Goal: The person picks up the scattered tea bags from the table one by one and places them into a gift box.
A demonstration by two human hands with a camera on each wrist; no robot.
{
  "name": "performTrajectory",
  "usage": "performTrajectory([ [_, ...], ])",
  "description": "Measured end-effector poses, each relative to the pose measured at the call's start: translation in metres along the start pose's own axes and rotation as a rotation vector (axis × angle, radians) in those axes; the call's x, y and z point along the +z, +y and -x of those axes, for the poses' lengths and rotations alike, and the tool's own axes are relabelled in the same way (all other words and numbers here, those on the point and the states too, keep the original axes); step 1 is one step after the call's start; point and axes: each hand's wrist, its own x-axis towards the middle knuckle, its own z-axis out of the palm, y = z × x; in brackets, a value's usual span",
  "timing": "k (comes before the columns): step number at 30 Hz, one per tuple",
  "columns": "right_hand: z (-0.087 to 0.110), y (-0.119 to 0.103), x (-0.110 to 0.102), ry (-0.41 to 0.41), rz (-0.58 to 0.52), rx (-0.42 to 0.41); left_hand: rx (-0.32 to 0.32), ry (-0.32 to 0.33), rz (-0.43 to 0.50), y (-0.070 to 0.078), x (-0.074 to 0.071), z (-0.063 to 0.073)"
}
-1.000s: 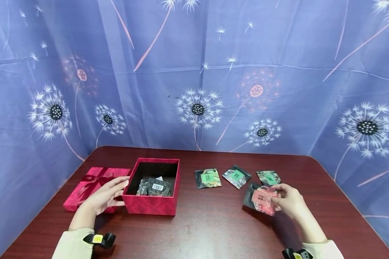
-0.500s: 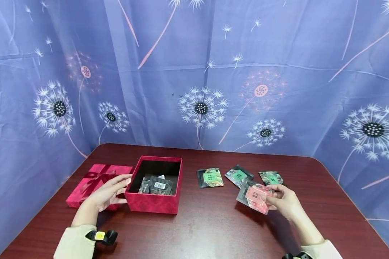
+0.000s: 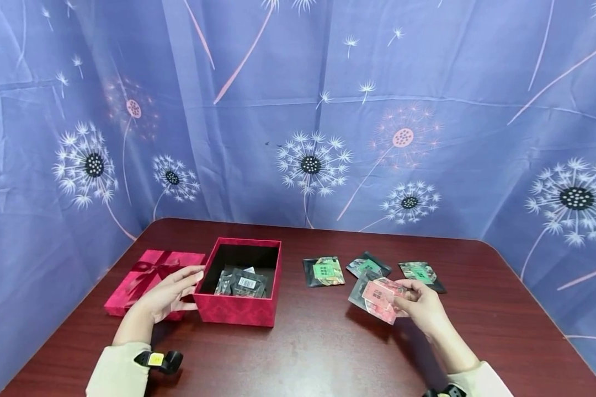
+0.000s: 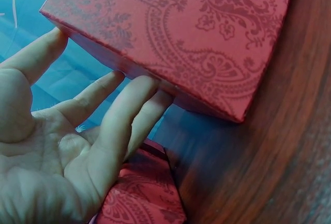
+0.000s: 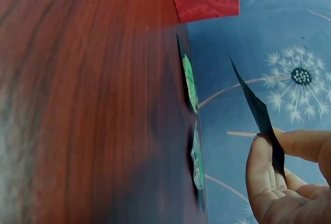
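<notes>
In the head view my right hand (image 3: 422,311) pinches a dark sachet (image 3: 376,296) with a pink label between thumb and fingers, held tilted above the table. The right wrist view shows this sachet (image 5: 254,105) edge-on. Extended fingers of my left hand (image 3: 168,296) touch the left side of a red patterned box (image 3: 237,310); in the left wrist view the fingertips (image 4: 142,84) rest along the box's side. The box stands without its lid, and several dark sachets (image 3: 246,282) lie inside, one with a barcode up.
Three green-labelled sachets lie behind the held one: a left one (image 3: 324,271), a middle one (image 3: 367,264) and a right one (image 3: 422,274). The red lid (image 3: 149,275) with a ribbon bow lies left of the box. A blue dandelion-patterned curtain (image 3: 238,138) surrounds the table.
My right hand has carried the pink-labelled sachet leftward, uncovering more of the right green-labelled sachet. My left hand stays at the box. The head view has shifted slightly.
</notes>
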Motion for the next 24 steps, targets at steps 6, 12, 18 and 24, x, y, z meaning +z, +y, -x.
performTrajectory([
  [6, -0.004, -0.006, 0.009, -0.011, 0.009, -0.012, 0.004, 0.003, 0.007, 0.000, 0.000, 0.000],
  [12, -0.009, -0.014, 0.019, -0.044, -0.033, -0.035, 0.000, 0.009, 0.009, 0.000, 0.000, 0.000],
  [18, -0.012, -0.025, 0.027, -0.084, -0.035, -0.071, -0.004, 0.007, 0.021, 0.000, -0.001, 0.002],
  [24, -0.013, -0.036, 0.034, -0.105, -0.036, -0.097, -0.007, -0.004, 0.014, 0.002, -0.001, 0.001],
])
